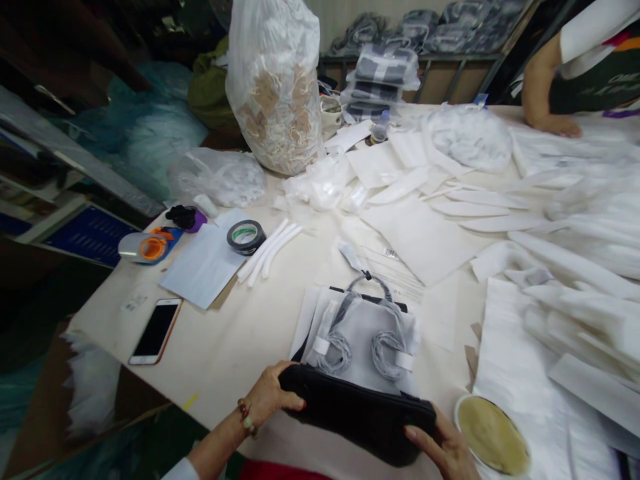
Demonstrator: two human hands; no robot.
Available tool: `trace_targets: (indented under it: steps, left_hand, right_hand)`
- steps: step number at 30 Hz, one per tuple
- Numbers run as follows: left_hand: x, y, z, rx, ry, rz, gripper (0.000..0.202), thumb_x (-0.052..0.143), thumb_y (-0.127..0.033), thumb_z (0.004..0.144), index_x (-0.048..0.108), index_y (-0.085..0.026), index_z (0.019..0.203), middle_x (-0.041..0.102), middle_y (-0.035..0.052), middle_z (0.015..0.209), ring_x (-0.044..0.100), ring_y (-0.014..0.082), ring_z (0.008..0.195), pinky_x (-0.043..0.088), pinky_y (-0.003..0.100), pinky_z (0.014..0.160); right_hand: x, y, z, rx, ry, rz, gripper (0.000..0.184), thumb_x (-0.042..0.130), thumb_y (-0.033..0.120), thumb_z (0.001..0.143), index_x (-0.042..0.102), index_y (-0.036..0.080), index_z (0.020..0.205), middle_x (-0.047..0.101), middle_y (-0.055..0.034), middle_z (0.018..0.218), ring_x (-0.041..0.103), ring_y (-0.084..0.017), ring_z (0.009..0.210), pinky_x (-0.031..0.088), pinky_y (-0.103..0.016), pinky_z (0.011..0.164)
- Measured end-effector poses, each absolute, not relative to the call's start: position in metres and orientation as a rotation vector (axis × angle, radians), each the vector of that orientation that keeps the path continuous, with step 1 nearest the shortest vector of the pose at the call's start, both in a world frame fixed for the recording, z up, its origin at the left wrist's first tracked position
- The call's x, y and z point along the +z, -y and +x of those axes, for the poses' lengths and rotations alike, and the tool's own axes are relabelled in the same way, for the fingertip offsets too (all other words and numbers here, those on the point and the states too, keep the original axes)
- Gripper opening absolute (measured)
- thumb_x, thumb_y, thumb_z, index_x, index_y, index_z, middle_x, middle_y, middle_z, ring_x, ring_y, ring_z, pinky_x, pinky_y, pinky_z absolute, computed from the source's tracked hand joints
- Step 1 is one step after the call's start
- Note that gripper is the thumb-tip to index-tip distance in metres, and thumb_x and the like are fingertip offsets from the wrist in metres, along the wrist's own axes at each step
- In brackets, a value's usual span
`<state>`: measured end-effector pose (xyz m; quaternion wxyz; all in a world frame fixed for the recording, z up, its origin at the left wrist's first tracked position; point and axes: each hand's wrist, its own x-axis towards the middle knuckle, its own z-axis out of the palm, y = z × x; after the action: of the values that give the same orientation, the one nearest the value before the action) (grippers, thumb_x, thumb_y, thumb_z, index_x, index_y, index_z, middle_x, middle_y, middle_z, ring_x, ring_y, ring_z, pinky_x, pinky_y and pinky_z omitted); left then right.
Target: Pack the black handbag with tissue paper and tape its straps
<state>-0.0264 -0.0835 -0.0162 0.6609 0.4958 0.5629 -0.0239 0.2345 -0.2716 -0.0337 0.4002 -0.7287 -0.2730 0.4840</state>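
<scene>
A black bag point(357, 413) lies at the table's near edge, its bottom toward me. My left hand point(270, 395) grips its left end with fingers curled over the top. My right hand point(443, 450) holds its right end, thumb on the black fabric. A sheet of grey-white wrapping point(363, 330) covers the bag's upper side. Two coiled grey straps point(385, 353) bound with white bands rest on that wrapping. A grey handle point(369, 283) arches at the bag's far end.
A phone point(155, 331), a black tape roll point(246, 237), an orange tape dispenser point(150, 247) and white foam sticks point(270, 250) lie to the left. White paper sheets point(545, 293) cover the right. A round dish point(493, 435) sits beside my right hand. Another person's arm point(543, 93) leans far right.
</scene>
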Motion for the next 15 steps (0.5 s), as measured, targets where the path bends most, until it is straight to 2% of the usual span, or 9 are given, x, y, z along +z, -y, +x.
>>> trace_targets:
  steps: [7,12,15]
  left_hand:
    - [-0.016,0.085,-0.026,-0.009,-1.216,1.041,0.065,0.069,-0.019,0.044,0.048,-0.013,0.105,0.06,-0.0004,0.078,0.053,0.016,0.07,0.047,0.027,0.065]
    - [-0.021,0.082,-0.025,-0.023,-1.217,1.047,0.059,0.069,-0.02,0.045,0.05,-0.013,0.1,0.059,0.0003,0.076,0.054,0.0178,0.072,0.047,0.028,0.065]
    - [-0.025,0.085,-0.028,0.004,-1.233,1.061,0.064,0.07,-0.02,0.045,0.049,-0.015,0.105,0.059,0.0019,0.084,0.055,0.0202,0.079,0.047,0.031,0.071]
  right_hand:
    - [-0.04,0.274,0.23,1.178,0.629,-1.857,0.035,0.062,0.049,0.066,0.066,0.02,0.086,0.068,-0.0018,0.083,0.06,-0.021,0.081,0.049,-0.025,0.071]
    - [-0.042,0.272,0.227,1.119,0.54,-1.872,0.039,0.065,0.05,0.063,0.067,0.02,0.088,0.069,-0.002,0.087,0.061,-0.023,0.086,0.05,-0.026,0.076]
    - [-0.048,0.273,0.228,1.111,0.553,-1.866,0.038,0.065,0.05,0.063,0.068,0.02,0.086,0.07,-0.0019,0.084,0.063,-0.023,0.085,0.051,-0.026,0.077]
